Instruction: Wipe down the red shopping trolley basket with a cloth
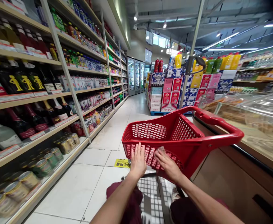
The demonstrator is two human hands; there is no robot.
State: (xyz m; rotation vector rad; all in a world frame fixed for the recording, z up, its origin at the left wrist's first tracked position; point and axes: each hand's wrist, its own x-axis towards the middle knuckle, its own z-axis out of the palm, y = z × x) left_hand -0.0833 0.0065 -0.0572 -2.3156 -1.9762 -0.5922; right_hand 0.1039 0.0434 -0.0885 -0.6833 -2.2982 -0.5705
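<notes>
A red plastic shopping cart (pixel 192 155) stands in front of me, side-on, with its handle at the right. My left hand (pixel 138 160) is open, its fingers straight and close together against or just before the cart's perforated side. To the right of it, my right hand (pixel 167 163) is also open, fingers extended over the same side panel. Its fingertips are slightly blurred. Whether the palms press on the plastic cannot be made out. Neither hand shows anything held. The part of the basket I can see into shows no goods.
Shelves (pixel 66 93) of bottles and cans line the left. A yellow floor sign (pixel 122 163) lies by the cart. Stacked drink boxes (pixel 171 90) stand ahead, glass-door fridges (pixel 136 74) farther back. A counter with clear covers (pixel 255 115) borders the right.
</notes>
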